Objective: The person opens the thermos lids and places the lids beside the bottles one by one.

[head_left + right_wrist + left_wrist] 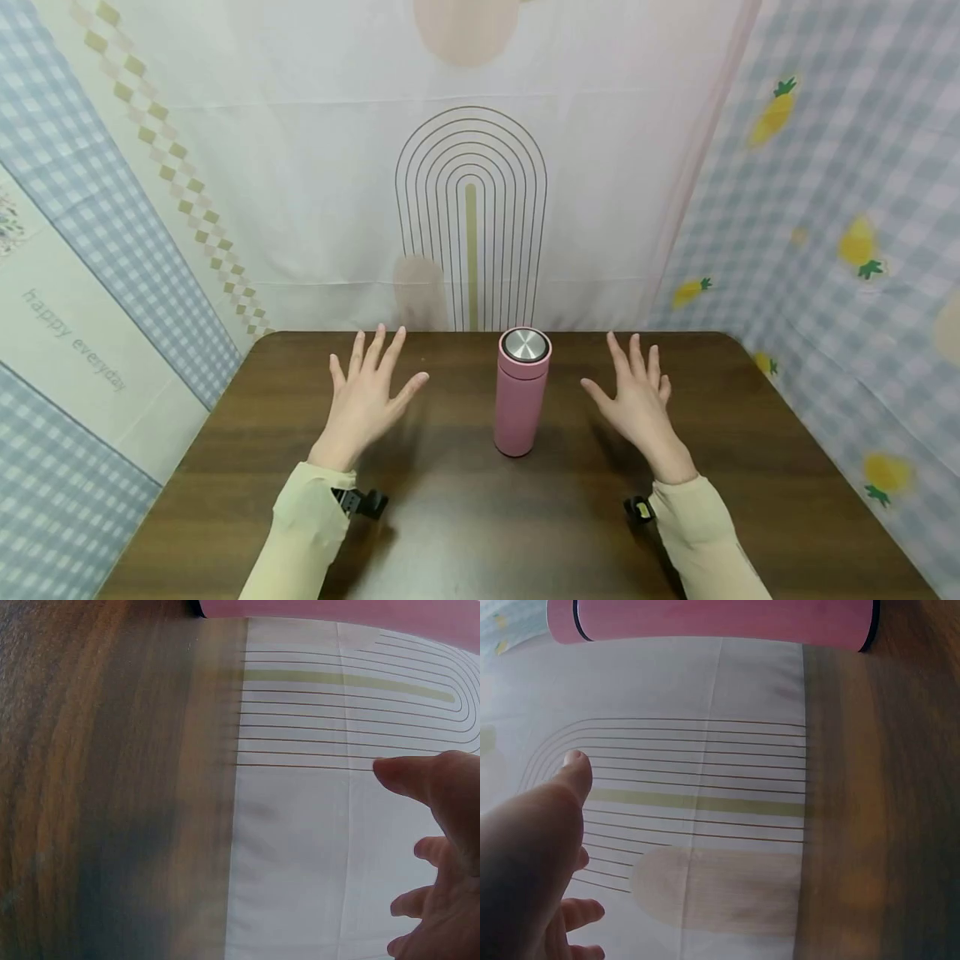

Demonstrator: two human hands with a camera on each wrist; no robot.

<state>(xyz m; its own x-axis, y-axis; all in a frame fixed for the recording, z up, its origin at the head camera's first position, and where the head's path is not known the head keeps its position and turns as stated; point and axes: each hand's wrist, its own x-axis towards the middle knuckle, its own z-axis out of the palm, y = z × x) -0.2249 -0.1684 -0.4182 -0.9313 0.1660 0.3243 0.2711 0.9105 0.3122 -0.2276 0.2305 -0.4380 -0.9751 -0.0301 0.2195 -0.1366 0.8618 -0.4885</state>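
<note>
A pink thermos bottle [519, 408] with a silver-topped lid [525, 344] stands upright on the dark wooden table, between the two hands. To its left, the left hand [363, 400] is held with fingers spread, apart from the bottle and holding nothing. On the other side, the right hand [637, 400] is likewise spread and touches nothing. In the left wrist view the bottle [727, 619] crosses the top edge, beyond the left thumb [574, 776]. The right wrist view shows only a strip of the bottle [337, 613] at the top, with the right hand [450, 855] at lower right.
The brown table [465, 533] ends at a white cloth backdrop [322, 208] printed with arches. A blue checked cloth with pineapples [825, 333] hangs at the right, and another checked cloth [112, 233] at the left. Each wrist wears a small black camera.
</note>
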